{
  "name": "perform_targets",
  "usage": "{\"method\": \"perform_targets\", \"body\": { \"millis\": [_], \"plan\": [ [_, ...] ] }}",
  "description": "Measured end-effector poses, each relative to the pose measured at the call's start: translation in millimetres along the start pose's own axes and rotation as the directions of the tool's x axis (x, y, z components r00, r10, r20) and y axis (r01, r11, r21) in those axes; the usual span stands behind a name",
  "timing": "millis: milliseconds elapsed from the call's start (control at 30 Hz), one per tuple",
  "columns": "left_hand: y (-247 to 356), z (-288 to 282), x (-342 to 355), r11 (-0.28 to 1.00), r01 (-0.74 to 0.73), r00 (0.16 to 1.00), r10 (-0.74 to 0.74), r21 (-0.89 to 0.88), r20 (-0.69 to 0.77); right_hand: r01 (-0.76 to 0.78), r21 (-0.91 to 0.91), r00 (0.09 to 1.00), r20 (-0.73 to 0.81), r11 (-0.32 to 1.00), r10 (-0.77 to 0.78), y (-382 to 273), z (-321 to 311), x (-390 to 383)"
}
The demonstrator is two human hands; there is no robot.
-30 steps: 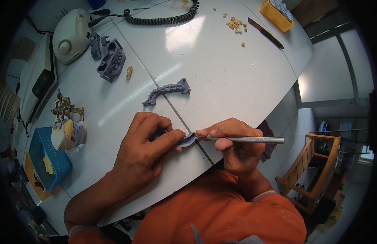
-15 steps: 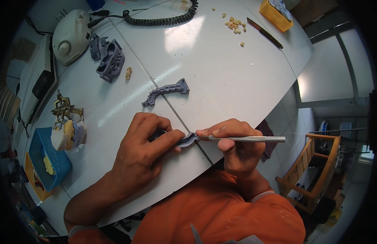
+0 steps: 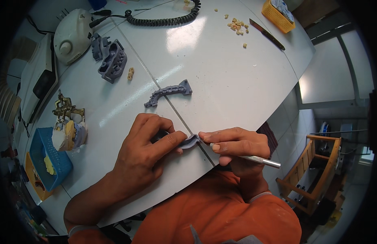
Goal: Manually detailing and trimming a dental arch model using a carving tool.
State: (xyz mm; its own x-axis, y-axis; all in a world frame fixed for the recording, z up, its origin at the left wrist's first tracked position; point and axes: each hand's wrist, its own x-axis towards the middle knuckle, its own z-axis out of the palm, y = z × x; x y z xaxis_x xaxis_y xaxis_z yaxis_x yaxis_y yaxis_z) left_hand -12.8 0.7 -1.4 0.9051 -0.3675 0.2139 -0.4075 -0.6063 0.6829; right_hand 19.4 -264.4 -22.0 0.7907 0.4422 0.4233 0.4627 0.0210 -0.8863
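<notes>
My left hand (image 3: pixel 146 146) is closed around a curved grey dental model piece (image 3: pixel 191 141), pressing it near the table's front edge. Only the piece's right end shows beyond my fingers. In my right hand (image 3: pixel 241 146) is a slim silver pen-shaped craft knife (image 3: pixel 261 160), its handle slanting down to the right. Its tip is hidden by my fingers, which touch the right end of the grey piece. Just beyond my left hand lies another grey arch-shaped dental model (image 3: pixel 168 93) with a row of teeth.
Grey model parts (image 3: pixel 112 61) and a tan tooth piece (image 3: pixel 131 73) lie far left, near a white control box (image 3: pixel 70 36). Left stand a plaster model on an articulator (image 3: pixel 69 130) and a blue basket (image 3: pixel 54 162). Far right are loose tooth pieces (image 3: pixel 237 26), a knife (image 3: pixel 266 34) and a yellow basket (image 3: pixel 274 17).
The silver tool's rear end has dipped, so it slants more. My right fingers have come down over its front part. The left hand keeps its hold on the grey piece.
</notes>
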Motion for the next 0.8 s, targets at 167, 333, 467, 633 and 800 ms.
{"method": "perform_targets", "body": {
  "millis": [167,333,467,633,800],
  "plan": [
    [0.4,-2.2,0.4,1.000,-0.002,1.000,0.002,0.010,0.010,-0.071,0.037,0.997,0.031,0.997,0.070,-3.8,-5.8,2.4],
    [-1.6,-0.8,-0.4,1.000,-0.008,1.000,0.008,-0.017,0.001,-0.212,0.245,0.960,-0.130,0.946,0.249,-5.9,6.1,-3.6],
    [-2.0,0.4,-0.7,1.000,0.000,1.000,0.000,-0.008,-0.003,-0.125,0.371,0.946,-0.235,0.920,0.224,-2.9,13.2,-1.7],
    [-0.8,-0.3,-0.2,1.000,0.000,1.000,0.000,-0.006,-0.004,-0.089,0.233,0.981,-0.148,0.968,0.126,3.8,11.0,-3.5],
    [-0.8,0.3,-0.4,1.000,0.004,1.000,-0.004,-0.006,-0.001,-0.097,0.203,0.983,-0.134,0.974,0.126,5.2,11.1,-3.9]
  ]
}}
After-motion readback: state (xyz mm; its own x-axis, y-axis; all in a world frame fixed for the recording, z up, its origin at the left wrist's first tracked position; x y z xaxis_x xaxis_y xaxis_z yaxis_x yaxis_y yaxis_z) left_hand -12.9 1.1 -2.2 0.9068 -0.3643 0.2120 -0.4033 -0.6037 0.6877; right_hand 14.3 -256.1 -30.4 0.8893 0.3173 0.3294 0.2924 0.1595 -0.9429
